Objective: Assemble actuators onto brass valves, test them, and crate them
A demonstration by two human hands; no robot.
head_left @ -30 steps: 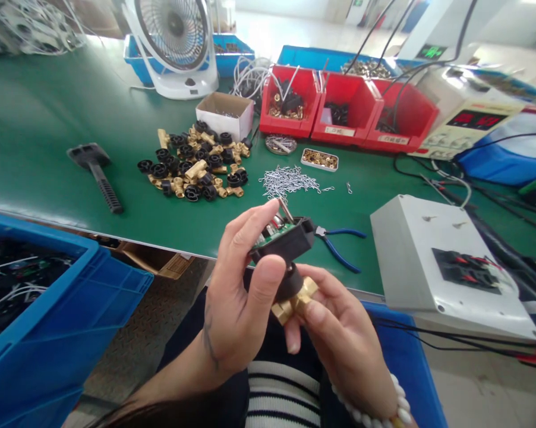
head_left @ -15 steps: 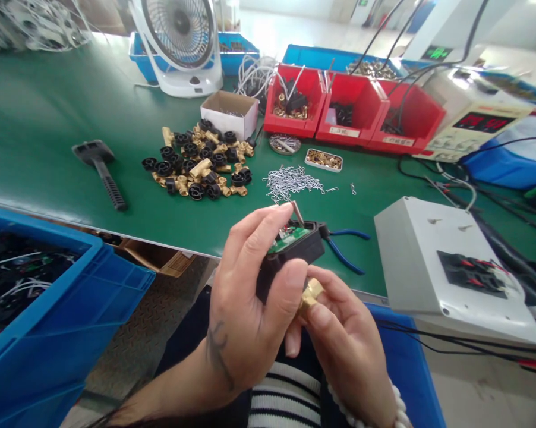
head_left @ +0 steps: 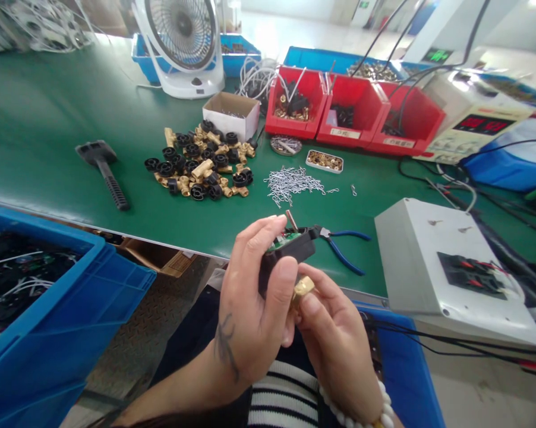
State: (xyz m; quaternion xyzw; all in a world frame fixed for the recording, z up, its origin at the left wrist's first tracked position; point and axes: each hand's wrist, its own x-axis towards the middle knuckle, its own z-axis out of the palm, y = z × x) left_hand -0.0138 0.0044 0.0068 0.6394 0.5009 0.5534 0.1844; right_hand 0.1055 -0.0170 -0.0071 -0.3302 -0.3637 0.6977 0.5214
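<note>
My left hand (head_left: 254,291) is closed round a black plastic housing (head_left: 297,246) with a green circuit board inside and a copper-coloured strip standing up from it. Fingers of my right hand (head_left: 334,327) pinch a brass fitting (head_left: 303,288) against the near underside of the housing. Whether the fitting is joined to the housing is hidden by my fingers. Just beyond lie blue-handled pliers (head_left: 346,249) on the green table (head_left: 196,229). Several silver spring clips (head_left: 292,183) are heaped further back, left of the pliers.
A pile of brass fittings with black knobs (head_left: 201,163) lies left of the clips, near a black hammer-shaped tool (head_left: 105,169). Red bins (head_left: 350,119) and a white fan (head_left: 185,47) stand behind. A grey box (head_left: 450,261) is at right, a blue crate (head_left: 49,327) at left.
Both hands have shifted slightly left with the housing and the brass fitting. The housing has tilted, so less of its circuit board shows.
</note>
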